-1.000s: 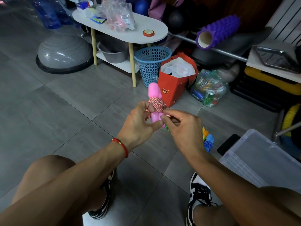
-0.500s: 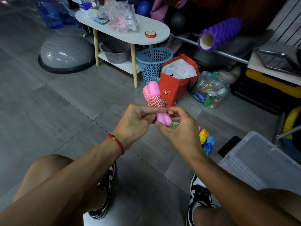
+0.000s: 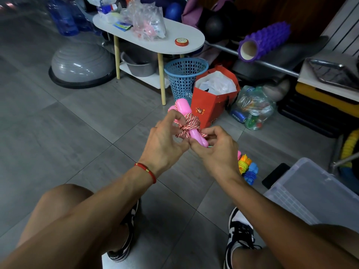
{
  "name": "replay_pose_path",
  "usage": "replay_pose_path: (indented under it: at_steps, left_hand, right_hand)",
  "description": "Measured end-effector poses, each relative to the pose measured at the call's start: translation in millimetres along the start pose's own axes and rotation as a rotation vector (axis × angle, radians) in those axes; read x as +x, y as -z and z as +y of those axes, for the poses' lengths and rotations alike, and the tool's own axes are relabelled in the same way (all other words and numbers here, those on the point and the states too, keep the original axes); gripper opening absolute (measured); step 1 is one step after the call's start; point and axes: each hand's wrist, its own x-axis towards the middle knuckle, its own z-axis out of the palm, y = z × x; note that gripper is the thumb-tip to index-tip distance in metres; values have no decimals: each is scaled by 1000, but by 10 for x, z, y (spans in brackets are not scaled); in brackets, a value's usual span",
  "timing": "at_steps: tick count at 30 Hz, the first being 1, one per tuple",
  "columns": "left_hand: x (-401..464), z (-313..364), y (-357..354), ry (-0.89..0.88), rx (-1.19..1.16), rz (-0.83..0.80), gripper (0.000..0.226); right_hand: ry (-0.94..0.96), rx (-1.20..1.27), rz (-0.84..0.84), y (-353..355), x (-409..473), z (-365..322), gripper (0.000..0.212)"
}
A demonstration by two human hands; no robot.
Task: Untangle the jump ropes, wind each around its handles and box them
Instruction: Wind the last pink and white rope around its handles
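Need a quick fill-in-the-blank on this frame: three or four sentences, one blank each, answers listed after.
1. The red-and-white braided rope is wound around a pair of plastic handles coloured ____.
2. The red string bracelet sits on the wrist of the ____ hand.
3. The right hand pinches the ____ end of the handles.
4. The blue perforated basket stands beside an orange-red paper ____.

Missing words: pink; left; lower; bag
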Motion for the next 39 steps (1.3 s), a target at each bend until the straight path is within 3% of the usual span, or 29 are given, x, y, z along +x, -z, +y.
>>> replay_pose_path:
  at_steps: [8,11,14,19,29,39]
  left_hand:
    - [26,-23,-14,-191,114,126,34]
    - [28,-60,-58,-233,159,148,27]
    - [28,-66,-80,-183,104,150,17]
    - [68,-25,-5,-62,34,128,9]
    - [64,-34,-6,110,-39,-30,26]
    - [45,-44,22,179,-64,-43,26]
  right_hand:
    - [-215,198,-67,8,-22,-67,25]
    - [-202,217,-71,39,-60,-94,27]
    - [-131,100,-116,77,-50,-78,30]
    - [-38,128,-287,101,-95,-66,24]
    - [-46,222,-157,98,-73,14,11]
    - [449,-425,-164,159,-98,-86,16]
